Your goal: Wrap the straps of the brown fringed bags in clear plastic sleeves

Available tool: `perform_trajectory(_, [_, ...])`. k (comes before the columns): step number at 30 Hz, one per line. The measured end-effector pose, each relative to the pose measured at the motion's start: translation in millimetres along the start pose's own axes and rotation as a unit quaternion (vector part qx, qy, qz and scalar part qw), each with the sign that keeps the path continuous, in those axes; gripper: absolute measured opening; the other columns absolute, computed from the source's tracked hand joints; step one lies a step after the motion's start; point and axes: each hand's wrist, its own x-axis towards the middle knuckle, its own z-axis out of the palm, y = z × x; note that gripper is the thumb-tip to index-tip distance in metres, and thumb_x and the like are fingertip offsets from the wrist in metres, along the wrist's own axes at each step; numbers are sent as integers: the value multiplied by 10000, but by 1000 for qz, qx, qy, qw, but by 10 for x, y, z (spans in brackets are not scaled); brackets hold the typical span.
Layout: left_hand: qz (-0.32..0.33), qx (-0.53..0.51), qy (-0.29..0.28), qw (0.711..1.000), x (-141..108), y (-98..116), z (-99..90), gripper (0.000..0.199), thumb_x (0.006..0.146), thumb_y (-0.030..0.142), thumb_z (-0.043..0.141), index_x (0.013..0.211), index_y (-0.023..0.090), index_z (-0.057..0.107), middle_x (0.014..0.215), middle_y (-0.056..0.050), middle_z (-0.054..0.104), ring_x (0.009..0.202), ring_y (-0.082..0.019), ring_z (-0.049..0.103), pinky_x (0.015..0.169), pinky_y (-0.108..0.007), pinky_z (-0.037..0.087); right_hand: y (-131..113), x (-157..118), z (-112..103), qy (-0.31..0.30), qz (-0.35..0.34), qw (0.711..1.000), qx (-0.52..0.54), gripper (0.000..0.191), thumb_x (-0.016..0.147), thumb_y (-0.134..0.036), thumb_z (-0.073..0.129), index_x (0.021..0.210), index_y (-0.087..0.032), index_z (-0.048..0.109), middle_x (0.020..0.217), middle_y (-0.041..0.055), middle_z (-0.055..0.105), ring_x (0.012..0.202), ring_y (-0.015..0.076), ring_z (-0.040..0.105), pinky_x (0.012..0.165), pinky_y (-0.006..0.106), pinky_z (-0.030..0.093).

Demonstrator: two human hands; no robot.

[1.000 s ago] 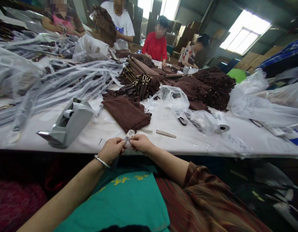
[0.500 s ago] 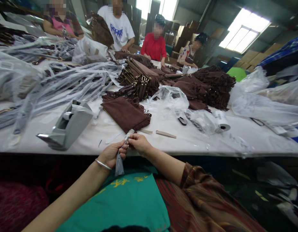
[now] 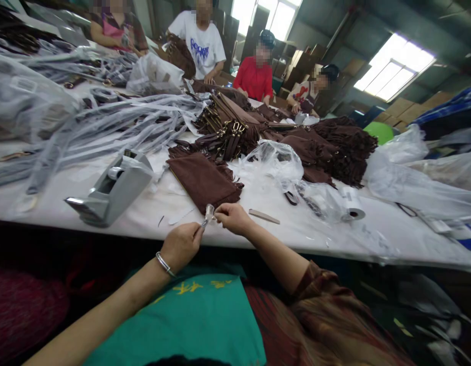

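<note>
Near the table's front edge, my left hand (image 3: 182,245) is closed on a small clear plastic wrapping (image 3: 209,212), which sticks up past the fingertips. My right hand (image 3: 232,217) pinches at the right side of this wrapping, its fingertips pressed together. What lies inside the wrapping is too small to tell. Just beyond both hands lies a brown fringed pouch (image 3: 205,180) with a zip along its left edge. A grey tape dispenser (image 3: 115,188) stands to the left of the pouch. A thin beige strip (image 3: 264,216) lies right of my right hand.
Plastic-wrapped straps (image 3: 144,122) spread over the left of the table (image 3: 136,216). Brown fringed bags with metal clasps (image 3: 235,127) are heaped behind the pouch. Clear bags (image 3: 426,168) and a white roll (image 3: 352,203) lie to the right. Several people work across the table.
The view has shifted slightly. My left hand has turned so its back shows, and the grey tail that hung below it is out of sight. Both hands remain close together at the wrapping.
</note>
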Motion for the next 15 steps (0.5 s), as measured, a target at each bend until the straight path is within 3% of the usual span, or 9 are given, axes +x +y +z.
perform_trajectory(2, [27, 81, 10, 996, -40, -28, 63, 324, 938, 309, 432, 702, 160, 598, 692, -92, 639, 644, -183, 572, 605, -297, 349, -80, 43, -157, 14, -142, 987, -77, 162, 848, -163, 588, 964, -159, 701, 912, 54, 671, 809, 137, 617, 769, 260, 481])
perform_trajectory(5, [39, 140, 8, 989, -75, -35, 126, 331, 959, 310, 399, 761, 153, 612, 719, -97, 653, 621, -186, 583, 561, -300, 316, -255, 136, -259, -77, -279, 935, -203, 284, 820, -147, 645, 1099, -182, 688, 1151, 98, 604, 1047, 192, 558, 937, 324, 426])
perform_trajectory(8, [46, 166, 4, 985, -87, -35, 127, 325, 963, 307, 387, 799, 148, 619, 709, -94, 646, 598, -195, 580, 532, -307, 277, -441, 203, -229, -154, -293, 884, -331, 334, 804, -207, 694, 1138, -219, 681, 1172, 103, 589, 1075, 237, 520, 950, 381, 401])
perform_trajectory(11, [44, 170, -2, 985, -89, -46, 100, 312, 958, 292, 382, 844, 142, 632, 713, -102, 636, 604, -209, 570, 532, -308, 253, -578, 244, -159, -192, -281, 845, -413, 277, 807, -269, 695, 1081, -227, 702, 1100, 109, 610, 1035, 260, 517, 891, 391, 413])
perform_trajectory(15, [4, 46, 7, 999, -87, -56, 85, 232, 909, 281, 468, 809, 155, 635, 678, -104, 590, 576, -196, 503, 545, -301, 227, -626, 330, -82, -224, -271, 830, -433, 169, 807, -213, 667, 950, -242, 753, 992, 93, 663, 948, 254, 531, 770, 344, 407])
